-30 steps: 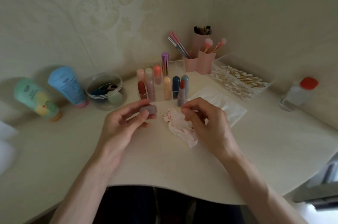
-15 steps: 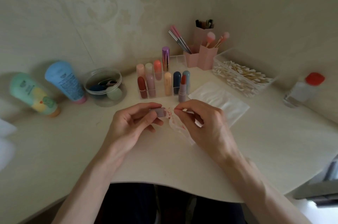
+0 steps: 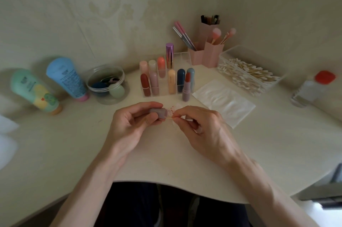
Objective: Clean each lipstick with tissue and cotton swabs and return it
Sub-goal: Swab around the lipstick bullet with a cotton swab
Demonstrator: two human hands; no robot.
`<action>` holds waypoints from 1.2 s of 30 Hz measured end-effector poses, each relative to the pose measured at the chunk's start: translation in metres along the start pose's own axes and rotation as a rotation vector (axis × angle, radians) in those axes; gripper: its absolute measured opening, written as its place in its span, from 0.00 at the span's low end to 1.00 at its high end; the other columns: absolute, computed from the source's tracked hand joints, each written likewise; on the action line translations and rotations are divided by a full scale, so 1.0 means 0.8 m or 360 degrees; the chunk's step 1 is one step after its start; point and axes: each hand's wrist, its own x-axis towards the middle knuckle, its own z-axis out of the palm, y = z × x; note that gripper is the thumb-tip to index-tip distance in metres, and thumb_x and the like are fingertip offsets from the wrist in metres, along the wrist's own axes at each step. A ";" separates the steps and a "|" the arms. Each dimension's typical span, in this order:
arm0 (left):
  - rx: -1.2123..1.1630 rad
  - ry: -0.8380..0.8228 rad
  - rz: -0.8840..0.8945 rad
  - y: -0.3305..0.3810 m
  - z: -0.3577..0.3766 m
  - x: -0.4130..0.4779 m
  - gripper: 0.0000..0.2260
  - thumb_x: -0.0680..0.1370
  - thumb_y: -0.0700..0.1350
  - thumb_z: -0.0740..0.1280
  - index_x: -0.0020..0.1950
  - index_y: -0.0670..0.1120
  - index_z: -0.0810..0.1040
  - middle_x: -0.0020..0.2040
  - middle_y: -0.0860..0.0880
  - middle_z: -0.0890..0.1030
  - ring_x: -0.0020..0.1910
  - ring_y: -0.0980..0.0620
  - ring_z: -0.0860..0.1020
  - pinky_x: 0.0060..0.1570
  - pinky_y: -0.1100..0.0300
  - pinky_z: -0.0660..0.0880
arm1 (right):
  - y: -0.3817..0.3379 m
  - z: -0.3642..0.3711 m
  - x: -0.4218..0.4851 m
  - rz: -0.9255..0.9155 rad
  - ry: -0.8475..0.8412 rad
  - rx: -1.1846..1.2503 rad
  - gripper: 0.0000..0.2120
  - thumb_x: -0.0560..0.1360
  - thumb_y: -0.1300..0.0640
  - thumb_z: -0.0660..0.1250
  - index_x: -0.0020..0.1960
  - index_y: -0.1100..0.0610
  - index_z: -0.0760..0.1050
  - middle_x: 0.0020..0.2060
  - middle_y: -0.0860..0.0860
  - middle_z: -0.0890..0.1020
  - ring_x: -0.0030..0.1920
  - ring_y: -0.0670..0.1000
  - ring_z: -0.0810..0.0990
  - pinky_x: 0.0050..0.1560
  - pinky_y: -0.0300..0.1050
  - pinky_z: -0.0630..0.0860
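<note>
**Lipstick cap (image 3: 158, 112), mauve, held over the table (image 3: 166, 152)**

We are gripping it in our left hand (image 3: 129, 126), thumb and curled fingers around it. Our right hand (image 3: 205, 130) is pinching a cotton swab (image 3: 167, 119) at its open end. Stained tissue (image 3: 174, 111) lying just behind; uncapped lipstick (image 3: 187, 86) standing beside the organiser (image 3: 163, 93).

left hand (image 3: 133, 124) gripping lipstick cap (image 3: 158, 112), right hand (image 3: 205, 130) pinching swab (image 3: 168, 119)

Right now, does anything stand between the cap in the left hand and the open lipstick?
Only the stained tissue and swab in the right hand, at the mouth of the cap; nothing else visible before the open lipstick.
</note>
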 end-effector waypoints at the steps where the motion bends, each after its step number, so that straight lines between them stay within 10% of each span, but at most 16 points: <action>1: 0.0007 0.0000 0.0002 0.000 0.000 0.000 0.09 0.74 0.36 0.71 0.54 0.41 0.84 0.47 0.45 0.88 0.46 0.51 0.87 0.47 0.66 0.81 | 0.000 -0.001 0.000 0.0018 -0.0011 0.0013 0.01 0.79 0.59 0.74 0.51 0.55 0.84 0.35 0.29 0.71 0.36 0.30 0.72 0.39 0.22 0.64; 10: 0.0001 0.0001 0.0010 0.001 -0.001 -0.001 0.11 0.73 0.39 0.72 0.55 0.41 0.84 0.48 0.43 0.88 0.48 0.49 0.87 0.49 0.64 0.81 | -0.002 0.001 -0.001 0.0208 -0.0068 0.0242 0.02 0.82 0.56 0.71 0.52 0.53 0.83 0.31 0.41 0.75 0.32 0.44 0.71 0.36 0.29 0.65; 36: 0.0075 -0.0059 0.0003 -0.001 -0.002 -0.002 0.11 0.75 0.30 0.71 0.54 0.42 0.85 0.47 0.43 0.88 0.49 0.46 0.87 0.49 0.63 0.81 | -0.009 0.003 -0.004 0.0341 0.0051 0.0162 0.07 0.84 0.54 0.67 0.50 0.55 0.81 0.26 0.43 0.75 0.29 0.45 0.73 0.31 0.30 0.65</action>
